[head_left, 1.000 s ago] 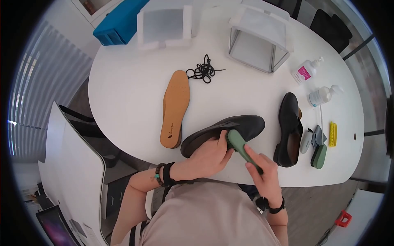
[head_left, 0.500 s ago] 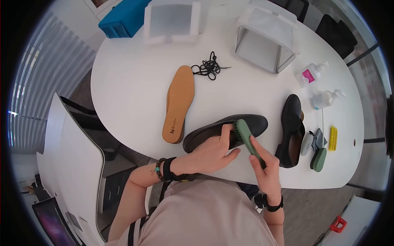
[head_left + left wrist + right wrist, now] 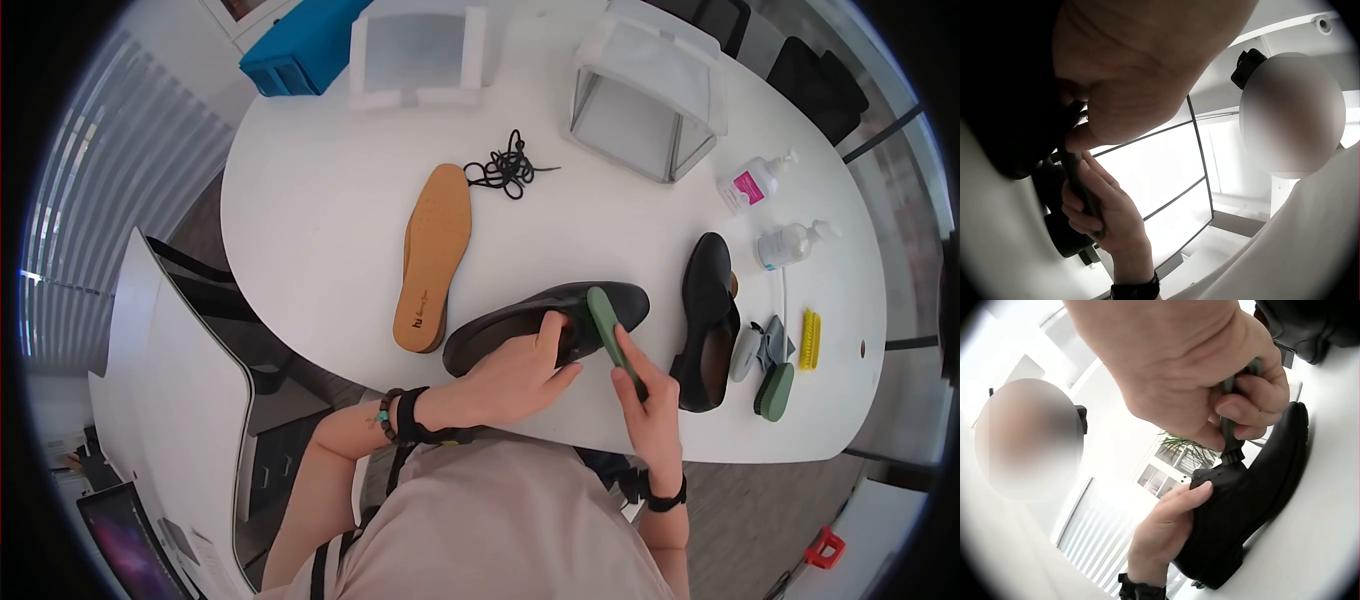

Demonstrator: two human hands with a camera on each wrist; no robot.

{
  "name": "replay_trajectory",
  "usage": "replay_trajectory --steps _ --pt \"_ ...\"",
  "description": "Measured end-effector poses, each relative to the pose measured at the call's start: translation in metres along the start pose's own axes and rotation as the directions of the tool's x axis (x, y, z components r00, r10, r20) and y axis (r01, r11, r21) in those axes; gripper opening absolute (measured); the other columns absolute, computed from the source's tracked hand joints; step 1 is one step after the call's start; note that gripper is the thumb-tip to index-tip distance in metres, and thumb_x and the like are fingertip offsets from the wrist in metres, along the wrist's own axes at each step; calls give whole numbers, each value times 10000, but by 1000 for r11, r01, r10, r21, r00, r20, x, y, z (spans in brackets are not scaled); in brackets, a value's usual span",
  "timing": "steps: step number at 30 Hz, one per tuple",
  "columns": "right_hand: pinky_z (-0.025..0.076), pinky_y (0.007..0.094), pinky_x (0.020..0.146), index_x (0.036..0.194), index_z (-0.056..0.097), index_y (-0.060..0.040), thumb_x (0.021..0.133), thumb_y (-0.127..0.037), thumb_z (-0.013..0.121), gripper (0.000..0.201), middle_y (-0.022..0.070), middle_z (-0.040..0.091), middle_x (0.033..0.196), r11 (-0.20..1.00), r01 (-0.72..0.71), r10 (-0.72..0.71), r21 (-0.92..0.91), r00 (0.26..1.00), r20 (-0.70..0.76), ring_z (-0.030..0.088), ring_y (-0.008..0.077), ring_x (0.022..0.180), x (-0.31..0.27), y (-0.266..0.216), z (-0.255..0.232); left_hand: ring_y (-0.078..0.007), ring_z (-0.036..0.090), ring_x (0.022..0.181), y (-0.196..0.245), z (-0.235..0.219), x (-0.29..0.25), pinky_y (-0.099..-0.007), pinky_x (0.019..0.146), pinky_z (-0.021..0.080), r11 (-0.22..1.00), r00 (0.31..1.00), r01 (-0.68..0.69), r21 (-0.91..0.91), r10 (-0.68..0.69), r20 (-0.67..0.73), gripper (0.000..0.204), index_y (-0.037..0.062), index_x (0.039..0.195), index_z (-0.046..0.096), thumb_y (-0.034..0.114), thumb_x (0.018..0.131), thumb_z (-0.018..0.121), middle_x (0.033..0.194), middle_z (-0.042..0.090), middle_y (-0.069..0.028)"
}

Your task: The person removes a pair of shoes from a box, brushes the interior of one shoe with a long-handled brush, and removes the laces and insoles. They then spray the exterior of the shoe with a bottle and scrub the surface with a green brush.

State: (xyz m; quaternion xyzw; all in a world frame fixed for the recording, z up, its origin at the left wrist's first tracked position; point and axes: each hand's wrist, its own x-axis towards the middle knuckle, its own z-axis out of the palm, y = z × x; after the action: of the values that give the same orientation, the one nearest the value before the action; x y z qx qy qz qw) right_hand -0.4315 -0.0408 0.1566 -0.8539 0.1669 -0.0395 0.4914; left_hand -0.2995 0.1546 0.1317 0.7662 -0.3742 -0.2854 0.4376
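A black leather shoe (image 3: 632, 300) without laces lies at the table's near edge, toe pointing right. My left hand (image 3: 508, 382) holds it at the opening; the right wrist view shows the thumb against its side, the other fingers partly hidden. My right hand (image 3: 652, 412) grips the handle of a green brush (image 3: 605, 318). In the right wrist view, the brush's dark bristles (image 3: 1232, 455) meet the upper just ahead of the opening. The matching black shoe (image 3: 706, 278) stands to the right, near my right hand. Tan insoles (image 3: 436, 250) lie stacked left of the held shoe.
Black shoelaces (image 3: 510, 172) lie tangled beyond the insoles. At right are two pump bottles, a second green brush (image 3: 776, 392), a yellow brush (image 3: 810, 338) and a grey cloth (image 3: 774, 340). Behind stand two translucent boxes (image 3: 648, 115) and a blue case (image 3: 300, 50).
The brush has moved to the right along the shoe's upper, toward the toe, and turned more edge-on. My left hand stays on the shoe; the head view has shifted slightly.
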Motion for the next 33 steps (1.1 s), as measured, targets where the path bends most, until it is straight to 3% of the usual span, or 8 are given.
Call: replay_trajectory --steps 2,8,14,24,26,27,29,33 --pt "486 344 707 1555 636 -77 1035 -25 681 525 159 642 859 980 194 -194 35 981 -2 535 239 707 -11 -3 1 -479 675 666 2 0 -1 -541 599 497 1000 1000 -4 -10 4 7 501 -128 1295 404 239 1072 662 746 667 -275" --pt "478 355 692 1544 651 -89 1028 -27 682 520 154 633 826 993 114 -114 12 993 -14 557 251 706 -15 0 -5 -443 678 674 15 -6 -1 -522 616 499 993 992 101 -57 -96 83 475 -137 1251 463 285 1100 621 754 672 -244" --pt "468 356 674 1533 664 -94 1021 -18 688 518 156 630 810 987 161 -161 -3 986 45 551 246 689 -29 -2 -18 -448 655 697 -3 0 2 -539 643 480 980 1000 -14 -199 16 9 390 -134 1290 449 226 1143 488 746 658 -227" --pt "468 376 664 1556 648 -138 1009 -23 705 562 156 618 797 982 190 -190 -8 981 35 543 270 667 5 -3 4 -460 614 675 4 -6 -4 -545 629 447 964 997 76 -254 -71 32 316 -104 1234 496 192 1136 445 756 638 -255" --pt "467 379 663 1561 643 -138 1010 -20 702 566 155 617 797 973 232 -231 -10 972 36 544 275 666 2 -7 1 -447 609 657 -11 -3 -2 -539 634 449 981 987 -156 -113 150 -65 294 -85 1179 529 195 1128 457 751 646 -240" --pt "468 380 663 1555 648 -137 1009 -19 702 562 157 624 802 978 208 -208 -2 975 74 549 278 667 -2 -11 -4 -447 609 657 -12 -3 -3 -539 634 449 981 987 -153 -115 146 -68 294 -85 1179 529 195 1128 457 751 646 -240" --pt "470 381 663 1550 653 -136 1007 -18 702 558 159 632 807 984 177 -177 7 978 109 554 280 668 -3 -11 -10 -429 619 668 -8 -4 -2 -524 643 457 966 991 118 -230 -100 88 276 -78 1147 536 195 1112 508 766 656 -232" --pt "472 390 653 1537 668 -144 1004 -28 710 547 167 649 816 985 170 -167 -28 981 97 555 283 659 5 -10 -13 -326 639 693 9 -5 -3 -466 658 469 970 992 119 -210 -107 71 253 -28 1198 593 202 1091 598 819 695 -196"
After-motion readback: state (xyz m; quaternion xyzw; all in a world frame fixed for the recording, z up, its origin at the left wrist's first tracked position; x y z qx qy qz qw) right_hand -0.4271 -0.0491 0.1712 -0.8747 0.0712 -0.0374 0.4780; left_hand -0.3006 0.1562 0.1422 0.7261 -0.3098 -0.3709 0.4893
